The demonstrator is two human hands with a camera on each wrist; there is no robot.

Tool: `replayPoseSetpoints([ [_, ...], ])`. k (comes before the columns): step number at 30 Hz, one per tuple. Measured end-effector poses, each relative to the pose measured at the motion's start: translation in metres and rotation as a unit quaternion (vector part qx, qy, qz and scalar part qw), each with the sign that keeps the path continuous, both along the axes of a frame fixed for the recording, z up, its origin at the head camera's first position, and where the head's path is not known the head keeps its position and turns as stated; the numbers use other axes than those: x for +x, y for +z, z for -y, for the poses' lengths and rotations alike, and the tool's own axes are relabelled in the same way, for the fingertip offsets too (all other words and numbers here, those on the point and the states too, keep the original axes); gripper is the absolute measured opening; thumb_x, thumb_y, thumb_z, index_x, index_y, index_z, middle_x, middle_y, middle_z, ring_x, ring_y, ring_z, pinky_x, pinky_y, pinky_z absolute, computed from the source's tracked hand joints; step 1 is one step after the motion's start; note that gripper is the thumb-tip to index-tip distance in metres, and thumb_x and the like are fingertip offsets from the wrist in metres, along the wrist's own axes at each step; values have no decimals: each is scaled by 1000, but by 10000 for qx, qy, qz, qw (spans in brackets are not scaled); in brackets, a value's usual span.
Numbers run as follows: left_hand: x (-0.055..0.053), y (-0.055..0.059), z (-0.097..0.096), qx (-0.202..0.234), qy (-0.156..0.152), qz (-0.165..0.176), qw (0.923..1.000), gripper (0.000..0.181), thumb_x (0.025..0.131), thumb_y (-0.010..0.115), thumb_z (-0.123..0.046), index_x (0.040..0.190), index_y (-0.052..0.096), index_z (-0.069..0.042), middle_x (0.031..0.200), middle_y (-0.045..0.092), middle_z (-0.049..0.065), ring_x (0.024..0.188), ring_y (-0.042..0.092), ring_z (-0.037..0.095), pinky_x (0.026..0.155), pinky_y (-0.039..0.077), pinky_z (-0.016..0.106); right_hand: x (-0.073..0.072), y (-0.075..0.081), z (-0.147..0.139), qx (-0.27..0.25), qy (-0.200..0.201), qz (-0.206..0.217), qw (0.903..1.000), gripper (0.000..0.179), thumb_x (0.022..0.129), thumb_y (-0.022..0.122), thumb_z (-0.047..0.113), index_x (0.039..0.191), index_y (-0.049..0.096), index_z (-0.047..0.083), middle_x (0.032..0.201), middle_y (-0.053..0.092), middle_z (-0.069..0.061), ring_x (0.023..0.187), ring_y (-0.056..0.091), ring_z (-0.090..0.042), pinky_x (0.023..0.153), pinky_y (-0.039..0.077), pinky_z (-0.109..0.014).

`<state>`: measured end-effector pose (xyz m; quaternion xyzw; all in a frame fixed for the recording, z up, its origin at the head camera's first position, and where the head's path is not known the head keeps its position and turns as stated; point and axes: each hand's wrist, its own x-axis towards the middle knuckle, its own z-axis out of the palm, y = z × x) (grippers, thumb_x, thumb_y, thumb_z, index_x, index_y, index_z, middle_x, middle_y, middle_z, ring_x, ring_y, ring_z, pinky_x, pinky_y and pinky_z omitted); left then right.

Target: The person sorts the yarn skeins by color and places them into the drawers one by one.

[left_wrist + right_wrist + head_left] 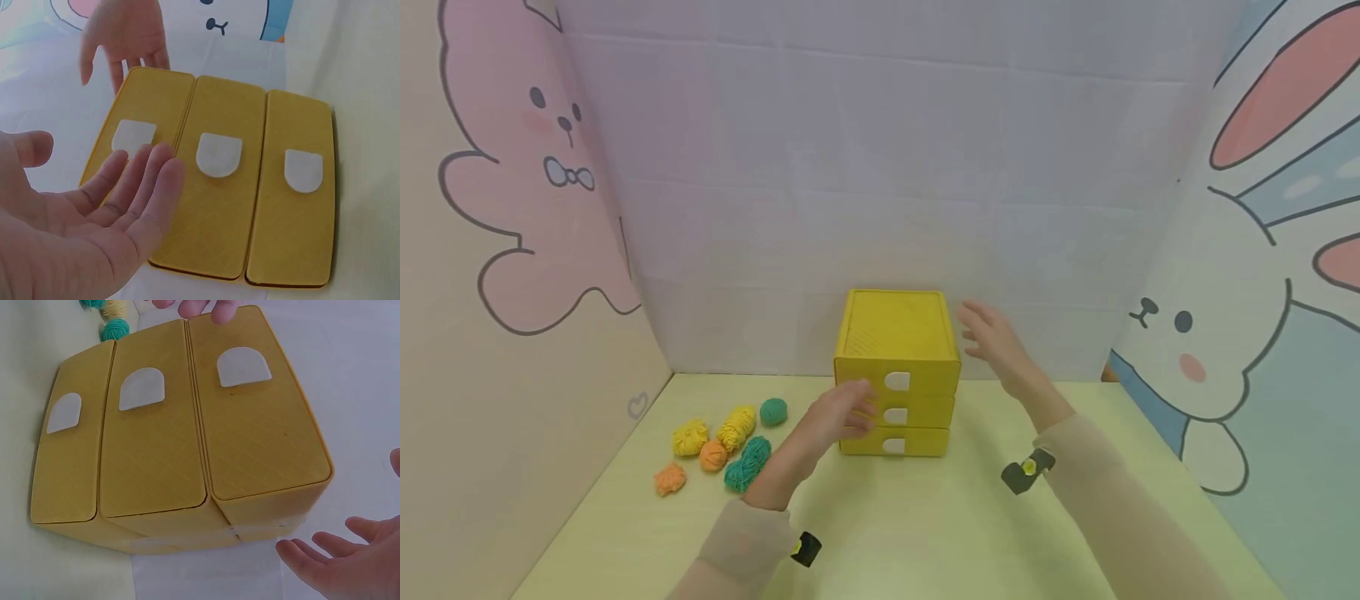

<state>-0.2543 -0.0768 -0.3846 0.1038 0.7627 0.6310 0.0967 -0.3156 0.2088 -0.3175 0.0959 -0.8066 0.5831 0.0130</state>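
A: How is the head view lit?

B: Moderate, diffuse light; the back sheet (887, 167) shades to lilac at upper left. Faint, soft-edged shadows fall on the table (880, 533) beside the yellow drawer unit (897, 365).

A: And its optical quality?

B: Wide-angle perspective splays the side walls (475, 417); fine texture appears slightly soft.

A: The wrist views?

B: Cooler and hazier, with low contrast: the drawer unit renders ochre, the backdrop bluish white. In the left wrist view, a narrow dark shadow borders the drawer unit's right edge.
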Motion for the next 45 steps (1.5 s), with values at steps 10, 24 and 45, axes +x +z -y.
replayPoseSetpoints([
  [10,-4,-20,-22,333,-446,231,9982,61,111,47,-50,144,58,0,129,69,19,110,72,34,99,60,42,-19,-21,11,-341,63,494,9982,78,114,34,51,172,-1,13,179,1,-12,158,23,-46,128,26,-60],
  [24,-13,-22,-34,1132,-739,1012,9856,71,110,45,-58,151,52,0,145,62,22,131,62,44,108,56,45,-17,-43,14,-421,375,649,9963,75,115,25,50,171,-6,11,179,-6,-12,163,4,-41,129,20,-63],
  [45,-28,-17,-47,1892,-740,1457,9682,72,110,47,-54,146,56,8,144,63,26,132,63,42,107,56,41,-17,-57,21,-753,529,118,9957,62,114,26,30,173,10,20,174,25,-14,151,36,-35,126,28,-60],
])
